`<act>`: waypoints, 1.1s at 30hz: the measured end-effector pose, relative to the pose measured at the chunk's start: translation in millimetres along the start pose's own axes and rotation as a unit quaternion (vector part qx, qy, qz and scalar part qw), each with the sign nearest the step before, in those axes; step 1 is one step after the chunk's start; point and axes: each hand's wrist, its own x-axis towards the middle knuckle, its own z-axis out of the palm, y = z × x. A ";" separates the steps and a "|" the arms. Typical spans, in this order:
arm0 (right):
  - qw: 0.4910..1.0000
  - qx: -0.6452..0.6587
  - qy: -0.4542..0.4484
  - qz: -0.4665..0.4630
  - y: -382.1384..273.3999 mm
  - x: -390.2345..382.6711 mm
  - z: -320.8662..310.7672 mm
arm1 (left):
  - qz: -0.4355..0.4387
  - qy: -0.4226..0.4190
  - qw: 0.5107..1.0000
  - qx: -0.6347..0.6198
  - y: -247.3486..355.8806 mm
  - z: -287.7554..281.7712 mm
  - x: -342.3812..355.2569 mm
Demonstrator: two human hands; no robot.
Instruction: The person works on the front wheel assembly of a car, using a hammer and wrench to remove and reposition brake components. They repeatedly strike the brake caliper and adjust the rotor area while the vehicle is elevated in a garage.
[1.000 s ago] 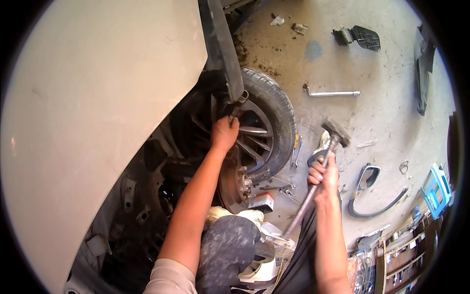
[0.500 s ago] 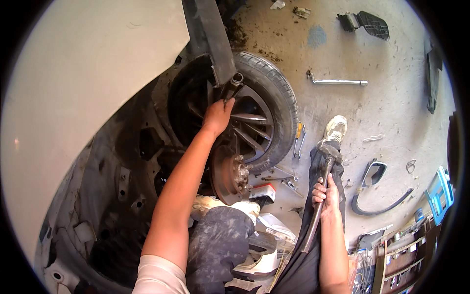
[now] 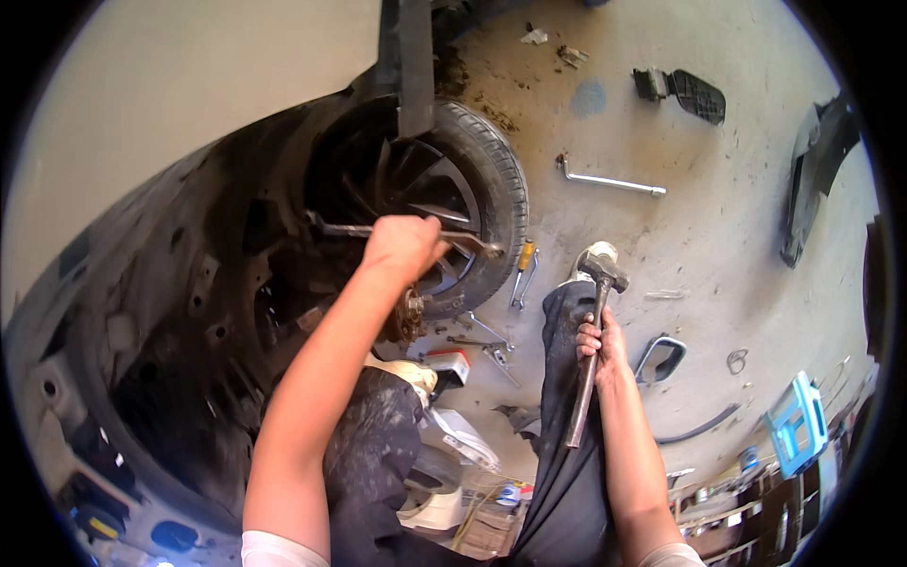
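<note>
The left hand (image 3: 406, 246), near the centre of the frame, is closed around the middle of a long wrench (image 3: 472, 244). The right hand (image 3: 608, 348), right of centre, is wrapped around the handle of a hammer (image 3: 587, 380). The two hands are well apart, and so are their tools.

The wrench lies almost level across the view, over the wheel (image 3: 504, 175); whether it touches the wheel cannot be told. The hammer stands head up in the picture, above the person's right trouser leg (image 3: 565, 326), its head touching neither the wrench nor any car part.

As far as the view shows, the wheel is off: it lies beside a bare hub (image 3: 408, 312) and has not been put back. Whether any fastener has been worked loose is too small to judge.

The wrench is dark, dull metal, brownish in places, with a ring at its right end. The hammer has a blocky, scuffed grey head and a worn, dark handle.

Farther out, a dark wheel arch (image 3: 179, 321) and a pale body panel (image 3: 208, 104) fill the left. On the grey floor (image 3: 718, 217) lie a yellow-handled screwdriver (image 3: 525, 254), a silver L-shaped wrench (image 3: 616, 182) and, at lower right, a light-blue plastic piece (image 3: 800, 425).
</note>
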 end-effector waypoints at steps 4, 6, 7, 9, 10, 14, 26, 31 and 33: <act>0.991 -0.106 0.060 -0.048 -26.3 -8.5 15.6 | -0.006 0.040 0.994 -0.097 54.7 11.5 -53.6; 0.973 -0.200 0.083 -0.077 -47.4 -3.7 25.8 | -0.006 0.013 0.990 -0.139 79.4 24.2 -71.4; 0.960 -0.246 0.098 -0.087 -56.3 -0.9 29.5 | -0.011 0.004 0.987 -0.159 93.1 31.9 -78.6; 0.910 -0.374 0.113 -0.136 -79.3 7.4 39.4 | -0.014 -0.027 0.978 -0.204 118.2 46.6 -89.6; 0.862 -0.454 0.140 -0.174 -95.0 18.9 38.3 | -0.019 -0.027 0.976 -0.214 131.9 62.3 -94.5; 0.492 -0.776 0.239 -0.315 -133.8 27.5 75.2 | -0.006 0.060 0.957 -0.282 168.3 93.3 -109.7; 0.089 -0.829 0.193 -0.517 -193.0 146.0 116.8 | -0.052 0.198 0.950 -0.237 169.2 206.1 -26.3; 0.029 -0.853 0.161 -0.495 -227.3 171.4 93.9 | -0.137 0.223 0.940 -0.217 166.2 224.5 41.1; 0.012 -0.875 0.217 -0.433 -239.9 176.8 96.6 | -0.156 0.252 0.928 -0.228 163.2 224.2 63.4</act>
